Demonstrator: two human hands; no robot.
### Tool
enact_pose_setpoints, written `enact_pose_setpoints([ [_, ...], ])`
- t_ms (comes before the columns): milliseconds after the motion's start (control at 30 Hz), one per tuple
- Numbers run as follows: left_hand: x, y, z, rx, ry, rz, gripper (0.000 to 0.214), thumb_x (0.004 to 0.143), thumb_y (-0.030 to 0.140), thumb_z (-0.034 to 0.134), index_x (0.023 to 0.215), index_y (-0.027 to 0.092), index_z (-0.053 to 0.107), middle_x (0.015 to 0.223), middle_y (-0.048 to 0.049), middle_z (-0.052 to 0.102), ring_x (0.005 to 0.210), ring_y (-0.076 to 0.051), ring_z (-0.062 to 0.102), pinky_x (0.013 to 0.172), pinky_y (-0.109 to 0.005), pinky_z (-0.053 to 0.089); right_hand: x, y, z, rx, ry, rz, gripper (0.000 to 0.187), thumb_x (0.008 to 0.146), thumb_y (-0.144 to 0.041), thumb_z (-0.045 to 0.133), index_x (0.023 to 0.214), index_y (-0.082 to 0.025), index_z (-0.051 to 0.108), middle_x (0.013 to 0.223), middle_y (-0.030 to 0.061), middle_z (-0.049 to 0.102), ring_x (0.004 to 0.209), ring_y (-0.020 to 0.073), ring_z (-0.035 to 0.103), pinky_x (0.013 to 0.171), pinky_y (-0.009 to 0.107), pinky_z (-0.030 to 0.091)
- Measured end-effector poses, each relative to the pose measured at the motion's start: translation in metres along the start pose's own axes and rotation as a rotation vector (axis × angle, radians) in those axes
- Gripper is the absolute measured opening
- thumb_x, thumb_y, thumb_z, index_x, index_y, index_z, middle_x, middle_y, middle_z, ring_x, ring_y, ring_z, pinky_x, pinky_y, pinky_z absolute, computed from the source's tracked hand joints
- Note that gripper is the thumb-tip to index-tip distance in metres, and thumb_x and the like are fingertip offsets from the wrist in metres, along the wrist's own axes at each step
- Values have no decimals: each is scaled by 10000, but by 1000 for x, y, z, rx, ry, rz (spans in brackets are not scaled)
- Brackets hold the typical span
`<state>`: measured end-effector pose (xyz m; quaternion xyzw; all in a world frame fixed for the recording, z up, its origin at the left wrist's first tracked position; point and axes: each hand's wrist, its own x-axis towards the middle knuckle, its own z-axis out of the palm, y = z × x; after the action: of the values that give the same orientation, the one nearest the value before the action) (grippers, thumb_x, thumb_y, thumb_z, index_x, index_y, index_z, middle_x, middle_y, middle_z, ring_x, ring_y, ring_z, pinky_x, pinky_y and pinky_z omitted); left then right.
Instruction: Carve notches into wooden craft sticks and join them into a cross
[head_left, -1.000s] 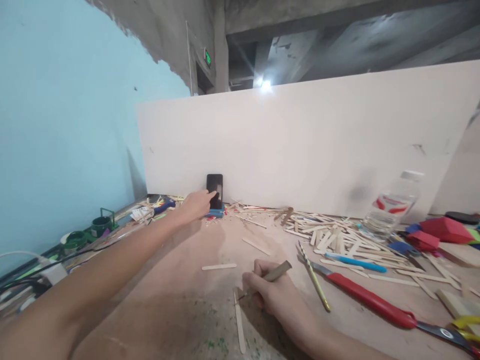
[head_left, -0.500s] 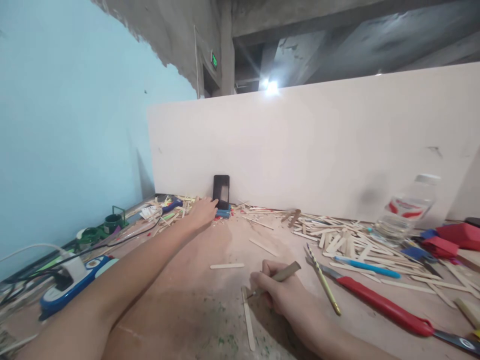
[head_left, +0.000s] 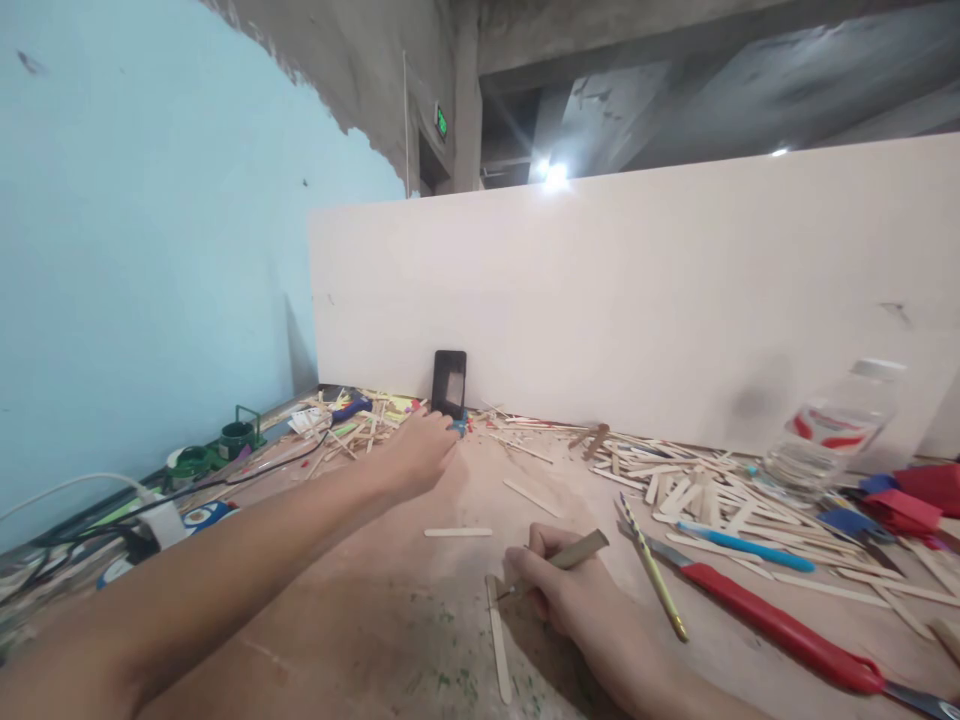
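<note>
My right hand (head_left: 574, 590) is closed around a tan-handled tool (head_left: 581, 550) with a thin metal tip, held like a pen. Its tip rests at the upper part of a wooden craft stick (head_left: 499, 645) lying lengthwise on the table. Another craft stick (head_left: 457, 532) lies crosswise beyond it. Stretched far forward, my left hand (head_left: 424, 450) is just in front of a black phone (head_left: 449, 383), which leans upright against the white board. The left fingers are loosely bent and seem apart, with nothing visible in them; their tips overlap the phone's blue base (head_left: 457, 425).
Right of my hand lie a yellow patterned pencil (head_left: 656, 580), a red-handled knife (head_left: 780, 625), a blue pen (head_left: 750, 545) and a pile of craft sticks (head_left: 701, 490). A water bottle (head_left: 829, 430) stands behind them. Cables and a power strip (head_left: 202, 515) are at the left.
My left hand has drawn back a little from the phone and shifted right, its fingers now more bent. The right hand holds the tool at the same stick. The view has turned slightly left.
</note>
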<state>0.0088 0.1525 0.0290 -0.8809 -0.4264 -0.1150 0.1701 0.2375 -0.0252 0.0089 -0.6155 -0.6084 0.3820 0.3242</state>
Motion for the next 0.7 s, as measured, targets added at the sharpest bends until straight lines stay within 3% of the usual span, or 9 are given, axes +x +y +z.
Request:
enact_pose_setpoints([
  [167,-22,20,-1,-43,-31,80,303,1043,380,659,1256,163,666,1275,-105,677,1119,-245,682,985,-468,598,1,0,1,3,-7,-6,275,1040,-432,641,1042,-161,688,972,32,701,811,159,675,742,333,600],
  [367,-23,38,3,-152,13,33,307,1044,388,661,1244,155,666,1226,-96,691,1063,-231,697,945,-448,613,2,2,2,-6,-1,-28,273,1037,-426,648,1032,-156,687,959,29,699,807,158,675,743,334,599],
  [500,-4,24,4,-234,129,-182,310,1046,386,656,1263,164,661,1263,-102,680,1087,-235,691,956,-451,610,3,2,2,1,-3,-34,275,1038,-427,646,1019,-156,687,944,25,696,794,154,671,734,329,597],
  [700,58,-22,7,-317,335,-630,407,1033,381,673,1381,181,605,1412,-128,607,1222,-286,645,1024,-510,584,0,2,1,23,-7,-12,279,1038,-427,647,977,-157,677,885,8,677,741,139,649,688,303,582],
])
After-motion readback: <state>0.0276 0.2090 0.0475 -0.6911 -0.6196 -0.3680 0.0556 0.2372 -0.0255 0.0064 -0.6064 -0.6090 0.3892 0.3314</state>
